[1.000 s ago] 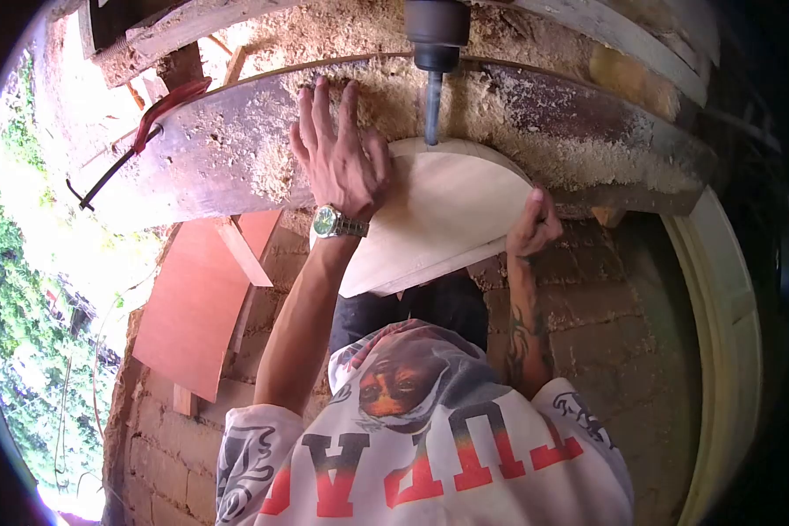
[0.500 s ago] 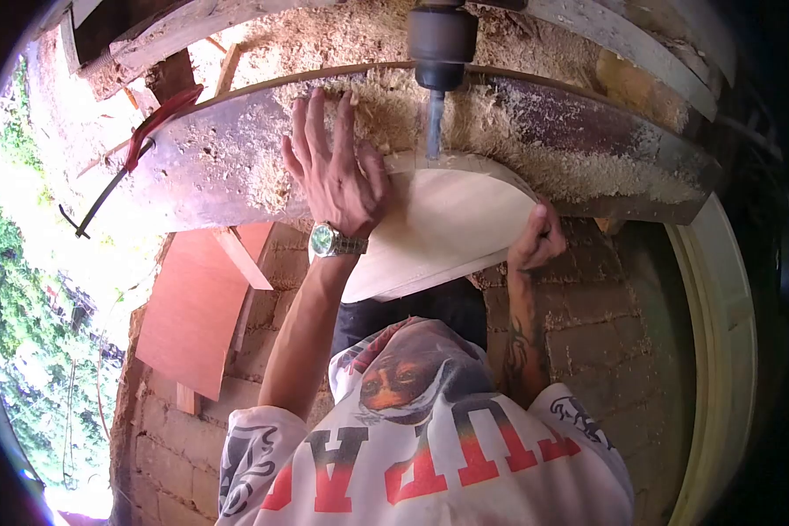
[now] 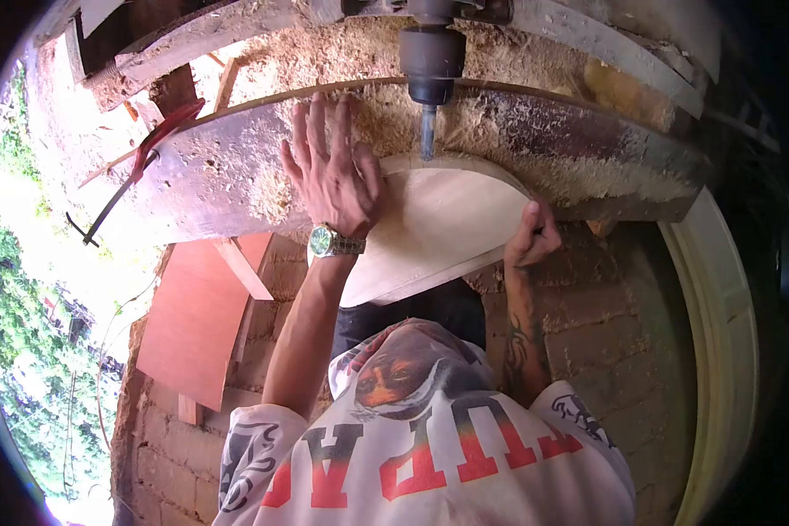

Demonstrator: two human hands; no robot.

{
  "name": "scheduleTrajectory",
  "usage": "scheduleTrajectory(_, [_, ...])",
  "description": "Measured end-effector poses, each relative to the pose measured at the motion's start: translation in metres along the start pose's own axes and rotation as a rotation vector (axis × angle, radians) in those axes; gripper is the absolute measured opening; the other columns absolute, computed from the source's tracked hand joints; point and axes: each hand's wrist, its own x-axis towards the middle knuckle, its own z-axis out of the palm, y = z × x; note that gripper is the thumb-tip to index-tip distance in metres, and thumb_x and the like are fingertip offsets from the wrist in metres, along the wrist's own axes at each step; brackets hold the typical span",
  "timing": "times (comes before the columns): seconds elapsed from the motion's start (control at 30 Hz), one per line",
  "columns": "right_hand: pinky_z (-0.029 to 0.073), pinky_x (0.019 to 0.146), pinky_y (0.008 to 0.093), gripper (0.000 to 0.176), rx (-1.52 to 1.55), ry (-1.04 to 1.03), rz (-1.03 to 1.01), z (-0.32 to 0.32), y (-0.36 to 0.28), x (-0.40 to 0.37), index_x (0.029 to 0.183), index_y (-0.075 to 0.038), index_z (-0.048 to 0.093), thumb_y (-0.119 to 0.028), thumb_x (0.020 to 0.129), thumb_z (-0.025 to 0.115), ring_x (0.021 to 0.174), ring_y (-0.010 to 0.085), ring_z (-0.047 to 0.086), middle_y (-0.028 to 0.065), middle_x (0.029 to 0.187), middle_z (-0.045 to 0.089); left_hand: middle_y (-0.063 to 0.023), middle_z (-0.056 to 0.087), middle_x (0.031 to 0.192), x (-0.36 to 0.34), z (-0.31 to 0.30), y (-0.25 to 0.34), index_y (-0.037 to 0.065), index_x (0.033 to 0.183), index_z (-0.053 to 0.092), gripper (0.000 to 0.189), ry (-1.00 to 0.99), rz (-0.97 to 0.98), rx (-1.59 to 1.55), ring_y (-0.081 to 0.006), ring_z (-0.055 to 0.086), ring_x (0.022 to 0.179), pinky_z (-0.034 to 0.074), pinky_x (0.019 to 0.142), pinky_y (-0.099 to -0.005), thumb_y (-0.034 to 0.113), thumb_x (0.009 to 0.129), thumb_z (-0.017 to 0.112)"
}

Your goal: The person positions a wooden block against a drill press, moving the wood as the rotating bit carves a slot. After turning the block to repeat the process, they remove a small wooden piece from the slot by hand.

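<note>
A pale, curved wooden piece [image 3: 438, 219], with a rounded far edge, lies partly on the dusty bench board and juts out toward my waist. My left hand [image 3: 337, 175], a watch on its wrist, lies flat at the piece's left end with fingers stretched over the board. On the opposite side, my right hand [image 3: 535, 235] grips the piece's right edge, thumb on top and fingers curled. A drill chuck [image 3: 431, 61] hangs above, its bit [image 3: 428, 131] pointing down right at the far rim of the wooden piece.
Wood shavings cover the bench board [image 3: 614, 131] and the area behind it. A red-handled tool [image 3: 162, 131] with a dark curved rod is at the left. Below stand a reddish panel [image 3: 197, 324] and a block wall [image 3: 587, 333]. Pale frame timber [image 3: 719, 324] curves at right.
The view has tilted slightly, so the chuck and bench board appear lower. Both hands keep their places on the wooden piece.
</note>
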Motion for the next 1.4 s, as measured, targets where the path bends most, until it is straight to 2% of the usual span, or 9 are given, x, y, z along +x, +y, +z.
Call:
scheduleTrajectory(0.13, [0.058, 0.074, 0.0357, 0.046, -0.003, -0.003, 0.072, 0.002, -0.009, 0.004, 0.116, 0.007, 0.076, -0.036, 0.101, 0.067, 0.081, 0.0216, 0.071, 0.0170, 0.090, 0.077, -0.0097, 0.037, 0.172, 0.002, 0.004, -0.002, 0.015, 0.164, 0.044, 0.079, 0.011, 0.009, 0.007, -0.0369, 0.025, 0.162, 0.011, 0.128, -0.0624, 0.027, 0.087, 0.058])
scheduleTrajectory(0.37, [0.057, 0.074, 0.0362, 0.045, -0.008, -0.015, 0.062, 0.004, -0.010, 0.011, 0.116, 0.007, 0.076, -0.035, 0.100, 0.068, 0.082, 0.0221, 0.072, 0.0185, 0.092, 0.078, -0.0089, 0.044, 0.167, 0.008, 0.002, -0.002, 0.014, 0.163, 0.045, 0.079, 0.010, 0.015, 0.040, -0.0364, 0.029, 0.160, 0.012, 0.128, -0.0612, 0.029, 0.087, 0.058])
scheduleTrajectory(0.73, [0.058, 0.077, 0.0367, 0.045, 0.054, -0.032, 0.060, 0.006, -0.017, 0.019, 0.120, 0.008, 0.074, -0.032, 0.101, 0.068, 0.087, 0.0241, 0.073, 0.0190, 0.098, 0.078, -0.0098, 0.053, 0.156, 0.017, 0.001, 0.002, 0.012, 0.155, 0.055, 0.067, 0.050, 0.015, 0.056, -0.0374, 0.038, 0.152, 0.016, 0.127, -0.0617, 0.029, 0.091, 0.058])
scheduleTrajectory(0.87, [0.056, 0.075, 0.0341, 0.040, 0.060, -0.020, 0.045, 0.009, -0.015, 0.019, 0.115, 0.008, 0.076, -0.028, 0.103, 0.063, 0.082, 0.0219, 0.070, 0.0166, 0.093, 0.077, -0.0104, 0.054, 0.154, 0.018, 0.000, 0.004, 0.012, 0.153, 0.057, 0.064, 0.066, 0.021, 0.050, -0.0370, 0.039, 0.150, 0.016, 0.127, -0.0611, 0.027, 0.091, 0.057])
scheduleTrajectory(0.97, [0.056, 0.076, 0.0348, 0.041, 0.086, -0.059, 0.079, 0.007, -0.007, 0.019, 0.115, 0.008, 0.075, -0.029, 0.103, 0.064, 0.082, 0.0215, 0.071, 0.0159, 0.093, 0.077, -0.0112, 0.053, 0.157, 0.017, -0.002, 0.005, 0.010, 0.154, 0.055, 0.064, 0.042, 0.010, 0.050, -0.0370, 0.037, 0.153, 0.015, 0.128, -0.0608, 0.026, 0.092, 0.057])
scheduleTrajectory(1.07, [0.058, 0.077, 0.0357, 0.042, 0.073, -0.095, 0.093, 0.007, -0.013, 0.021, 0.114, 0.007, 0.074, -0.033, 0.103, 0.067, 0.086, 0.0217, 0.074, 0.0159, 0.096, 0.078, -0.0151, 0.050, 0.161, 0.017, 0.004, -0.002, 0.009, 0.157, 0.050, 0.064, 0.077, 0.047, 0.001, -0.0363, 0.034, 0.157, 0.014, 0.127, -0.0608, 0.030, 0.096, 0.050])
scheduleTrajectory(1.13, [0.058, 0.076, 0.0363, 0.042, 0.024, -0.105, 0.090, 0.005, -0.022, 0.022, 0.113, 0.005, 0.075, -0.035, 0.103, 0.067, 0.084, 0.0214, 0.074, 0.0148, 0.095, 0.079, -0.0132, 0.048, 0.164, 0.016, 0.002, -0.002, 0.008, 0.158, 0.049, 0.064, 0.064, 0.045, -0.002, -0.0324, 0.032, 0.160, 0.014, 0.128, -0.0590, 0.028, 0.096, 0.051])
scheduleTrajectory(1.23, [0.059, 0.077, 0.0385, 0.042, 0.003, -0.076, -0.056, 0.006, -0.015, 0.023, 0.112, 0.003, 0.076, -0.037, 0.102, 0.068, 0.084, 0.0248, 0.076, 0.0170, 0.092, 0.078, -0.0140, 0.050, 0.162, 0.016, 0.002, -0.001, 0.006, 0.155, 0.051, 0.063, 0.061, 0.034, -0.017, -0.0311, 0.033, 0.159, 0.015, 0.128, -0.0564, 0.027, 0.096, 0.053])
scheduleTrajectory(1.4, [0.059, 0.077, 0.0429, 0.043, -0.086, -0.079, -0.077, 0.007, -0.008, 0.023, 0.110, 0.001, 0.078, -0.041, 0.101, 0.070, 0.085, 0.0361, 0.077, 0.0228, 0.091, 0.077, -0.0133, 0.051, 0.161, 0.016, 0.009, -0.009, 0.007, 0.154, 0.052, 0.062, 0.065, 0.040, 0.005, -0.0314, 0.033, 0.159, 0.018, 0.128, -0.0565, 0.029, 0.096, 0.053])
